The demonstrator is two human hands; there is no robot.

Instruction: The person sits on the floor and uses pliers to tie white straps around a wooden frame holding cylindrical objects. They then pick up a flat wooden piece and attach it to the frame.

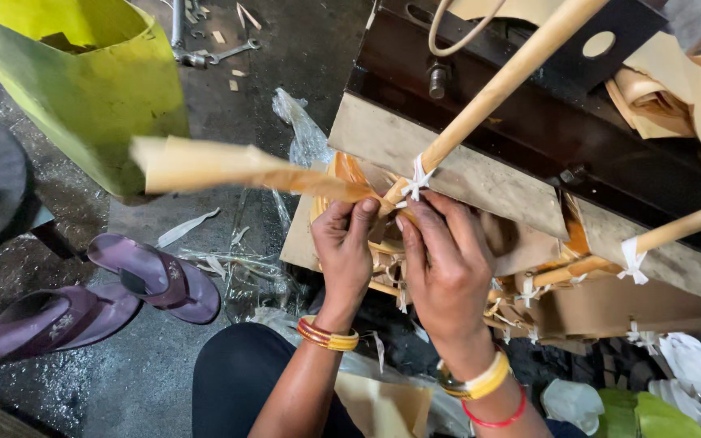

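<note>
Workshop. Stained concrete floor point(148, 365), spanners point(204, 53) lying loose, paper scraps point(188, 227), dark steel frame point(529, 113) with bolt point(439, 79), insulation paper point(448, 162).

One head-worn camera looks steeply down, close over the hands point(399, 259).

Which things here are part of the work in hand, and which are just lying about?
In use: left hand, right hand, brown paper strip, wooden rod, white tie.
Lying about: purple sandals, spanners, yellow-green bin, clear plastic wrap.
</note>
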